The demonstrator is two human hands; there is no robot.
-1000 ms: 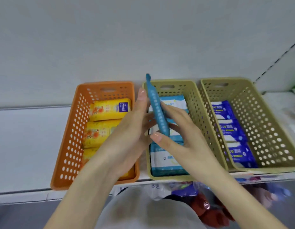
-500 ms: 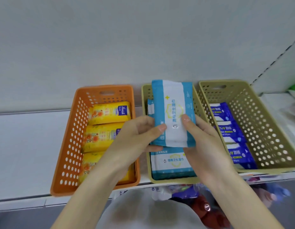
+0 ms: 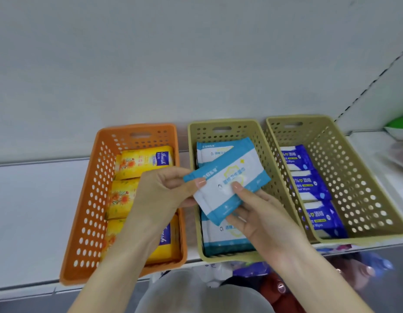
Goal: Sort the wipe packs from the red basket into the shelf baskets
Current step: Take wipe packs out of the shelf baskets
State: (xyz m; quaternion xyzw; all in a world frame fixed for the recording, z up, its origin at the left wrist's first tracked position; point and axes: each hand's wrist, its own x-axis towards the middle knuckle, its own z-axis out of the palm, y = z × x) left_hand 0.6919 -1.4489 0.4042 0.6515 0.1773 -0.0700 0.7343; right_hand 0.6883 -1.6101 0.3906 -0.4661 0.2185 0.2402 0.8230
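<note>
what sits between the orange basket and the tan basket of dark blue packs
Head view: a second tan perforated plastic basket holding light blue and white wipe packs.

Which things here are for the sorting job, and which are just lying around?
For the job: light-blue pack, pinched by left hand and right hand; orange basket; middle basket; right basket; red basket below, partly hidden.
Just lying about: green thing at far right; blurry pale thing under it.
</note>
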